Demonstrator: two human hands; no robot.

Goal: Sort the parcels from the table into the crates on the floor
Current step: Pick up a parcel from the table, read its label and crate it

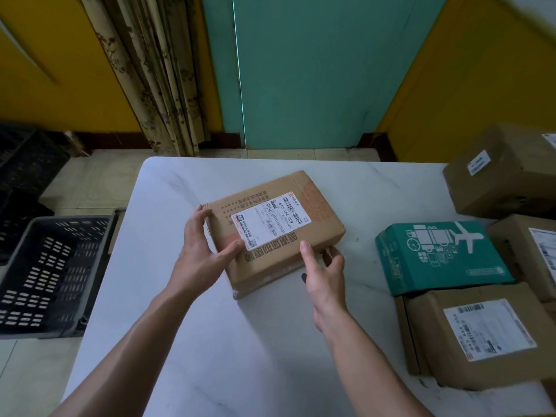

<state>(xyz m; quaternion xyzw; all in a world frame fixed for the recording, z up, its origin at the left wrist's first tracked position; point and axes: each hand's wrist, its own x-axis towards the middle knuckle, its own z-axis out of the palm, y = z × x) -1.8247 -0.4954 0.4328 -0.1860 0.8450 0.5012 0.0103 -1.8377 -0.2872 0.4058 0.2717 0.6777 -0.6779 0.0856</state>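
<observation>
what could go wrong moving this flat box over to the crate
The right hand pinches only a near corner of the flat brown parcel, so it may tilt or slip when lifted. The grey crate sits on the floor below the table edge; swinging left, the parcel could clip that edge or miss the crate.

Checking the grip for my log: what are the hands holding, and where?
The flat brown parcel on the table: left hand grips its left end, right hand its near right edge.
</observation>
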